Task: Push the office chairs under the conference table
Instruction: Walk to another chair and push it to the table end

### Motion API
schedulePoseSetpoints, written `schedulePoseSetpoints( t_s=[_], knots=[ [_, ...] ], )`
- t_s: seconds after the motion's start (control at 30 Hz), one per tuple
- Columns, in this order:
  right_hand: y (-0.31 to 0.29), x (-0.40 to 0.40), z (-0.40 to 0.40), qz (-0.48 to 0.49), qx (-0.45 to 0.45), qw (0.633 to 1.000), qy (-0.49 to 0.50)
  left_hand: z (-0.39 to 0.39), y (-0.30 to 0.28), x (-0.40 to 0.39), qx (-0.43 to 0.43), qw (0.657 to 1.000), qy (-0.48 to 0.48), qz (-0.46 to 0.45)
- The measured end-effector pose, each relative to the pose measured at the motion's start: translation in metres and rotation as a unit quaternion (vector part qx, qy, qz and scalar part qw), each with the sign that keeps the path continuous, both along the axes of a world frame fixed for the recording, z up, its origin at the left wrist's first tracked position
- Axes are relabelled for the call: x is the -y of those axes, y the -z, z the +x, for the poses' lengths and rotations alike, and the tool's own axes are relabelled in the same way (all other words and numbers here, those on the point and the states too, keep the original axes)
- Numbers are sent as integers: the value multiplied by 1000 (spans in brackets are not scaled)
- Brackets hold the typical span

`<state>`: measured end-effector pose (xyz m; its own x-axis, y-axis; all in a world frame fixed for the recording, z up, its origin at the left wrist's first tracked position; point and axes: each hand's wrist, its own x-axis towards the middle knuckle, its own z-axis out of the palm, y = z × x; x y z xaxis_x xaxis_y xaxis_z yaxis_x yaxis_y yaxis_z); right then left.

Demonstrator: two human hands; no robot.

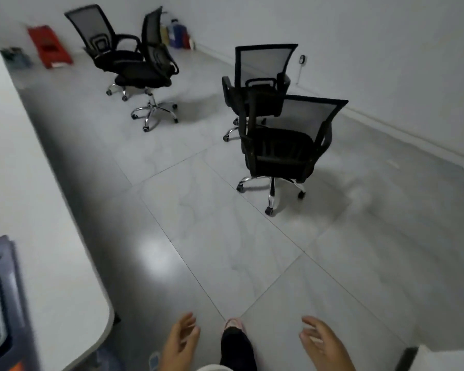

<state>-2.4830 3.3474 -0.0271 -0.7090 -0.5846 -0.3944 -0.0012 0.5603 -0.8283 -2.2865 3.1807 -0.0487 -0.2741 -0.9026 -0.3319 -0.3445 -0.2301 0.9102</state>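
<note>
Several black mesh office chairs stand loose on the grey tiled floor, away from the white conference table (pixel 32 188) that runs along the left. The nearest chair (pixel 281 151) is right of centre, with a second chair (pixel 260 84) just behind it. Two more chairs (pixel 134 60) stand close together at the far left, near the back wall. My left hand (pixel 180 341) and my right hand (pixel 324 344) hang low at the bottom edge, both with fingers apart and holding nothing, well short of any chair.
A red object (pixel 48 46) and bottles (pixel 177 33) sit on the floor by the back wall. A dark folder with a device (pixel 0 303) lies on the table's near end. My foot (pixel 236 341) is between my hands. A white object's corner (pixel 445 360) shows at the bottom right.
</note>
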Motion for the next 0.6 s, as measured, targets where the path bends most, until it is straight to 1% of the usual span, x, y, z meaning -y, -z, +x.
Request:
schedulePoseSetpoints(
  t_s=[0.17, 0.27, 0.37, 0.47, 0.6],
  knots=[
    [-25, 155, -80, -30, -48, 990, -129, -73, -31, 122, -54, 997, -26, -58],
    [-31, 222, -109, -36, -55, 981, -183, -96, -40, 175, -61, 994, -60, -70],
    [-25, 280, -135, -22, -43, 979, -200, -111, -32, 214, -44, 993, -98, -53],
    [-15, 341, -161, -5, -27, 973, -229, -125, -19, 251, -39, 987, -158, -14],
    [-9, 451, -197, -12, -13, 942, -335, -153, -16, 316, -38, 971, -236, -14]
  ],
)
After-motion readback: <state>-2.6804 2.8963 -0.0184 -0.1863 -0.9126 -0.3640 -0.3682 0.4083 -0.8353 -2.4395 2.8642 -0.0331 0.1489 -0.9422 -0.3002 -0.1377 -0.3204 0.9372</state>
